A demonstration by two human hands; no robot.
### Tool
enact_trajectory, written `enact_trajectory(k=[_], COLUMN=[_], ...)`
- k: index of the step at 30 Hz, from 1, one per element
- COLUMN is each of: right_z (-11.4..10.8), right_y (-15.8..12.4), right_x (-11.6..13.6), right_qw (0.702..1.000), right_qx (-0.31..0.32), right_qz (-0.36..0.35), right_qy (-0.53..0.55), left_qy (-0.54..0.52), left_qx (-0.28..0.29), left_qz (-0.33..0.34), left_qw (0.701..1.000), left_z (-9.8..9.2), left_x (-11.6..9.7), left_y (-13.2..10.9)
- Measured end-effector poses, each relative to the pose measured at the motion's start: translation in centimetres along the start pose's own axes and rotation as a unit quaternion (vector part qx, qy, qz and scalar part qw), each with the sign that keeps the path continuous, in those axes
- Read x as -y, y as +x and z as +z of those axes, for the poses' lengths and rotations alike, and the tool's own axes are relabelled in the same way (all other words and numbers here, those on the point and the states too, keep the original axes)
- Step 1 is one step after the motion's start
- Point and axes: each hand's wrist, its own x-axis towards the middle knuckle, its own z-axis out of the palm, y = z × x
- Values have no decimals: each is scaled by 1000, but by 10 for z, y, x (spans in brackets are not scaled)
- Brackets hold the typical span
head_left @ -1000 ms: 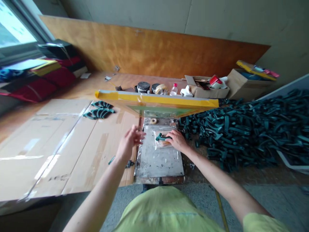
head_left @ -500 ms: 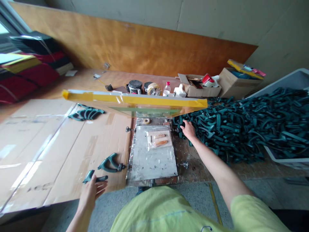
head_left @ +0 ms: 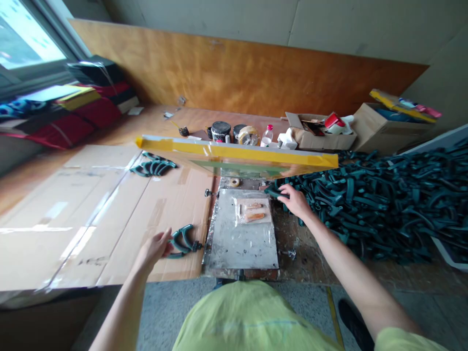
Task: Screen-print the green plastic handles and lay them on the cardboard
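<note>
Grey wall [head_left: 347, 29] filled the back of the head view, a long wooden board [head_left: 237, 73] stood before it, and down on the worktop two bare hands had the action! Right hand [head_left: 295, 201], thumb and fingers clamped on a green handle [head_left: 274, 191], and out it poked to the left of that grip, near the far corner of a metal plate [head_left: 237, 251]. Right of the grip, what a heap of green parts [head_left: 365, 204]! Left of it and nearer the body, a small pale block [head_left: 253, 214] sat on the plate. Over to the left hand [head_left: 157, 246], low over the cardboard [head_left: 91, 195]: fingers half curled, right at some loose green pieces [head_left: 187, 237], but whether they gripped one, you couldn't tell. Straight beyond that hand lay a neat green row [head_left: 155, 168]. Beyond both hands, a yellow-edged frame [head_left: 237, 149] stretched across!
</note>
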Motion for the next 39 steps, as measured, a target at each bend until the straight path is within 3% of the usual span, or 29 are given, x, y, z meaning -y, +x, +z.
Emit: enact_trajectory(k=[3,5,7,9,12,15,18,22,25,28,32,35,39], right_z=[36,59,73,80,79,70,48,10,-1,8,27,38,37], right_y=[-11,-16,-20,-26,-35,-38,-29,4,35,60,71,51,8], right_x=[26,36,40,42,48,52,43,32,51,84,110,107,91], right_qw=[983,975,974,975,976,974,984,991,987,984,980,972,952], right_qx=[55,63,53,45,42,45,-12,-104,-123,-67,90,120,124], right_qz=[-158,-204,-215,-217,-209,-203,-154,-63,-102,-147,-90,-102,-239], right_qy=[73,61,37,7,-51,-91,-85,-62,-32,-69,-153,-172,-147], left_qy=[-106,-177,-230,-257,-255,-246,-241,-195,-160,-161,-157,-167,-170], left_qx=[-9,-11,-9,-6,-13,-6,0,64,109,107,118,128,130], left_qz=[122,214,278,310,313,306,286,160,78,63,70,65,60], left_qw=[987,961,933,915,915,920,927,966,978,979,978,975,975], left_z=[6,12,18,22,28,30,27,28,44,66,81,82,82], left_x=[-90,-147,-191,-218,-234,-227,-200,-137,-86,-49,-27,-23,-21], left_y=[-4,-12,-19,-23,-25,-30,-45,-67,-68,-55,-38,-35,-34])
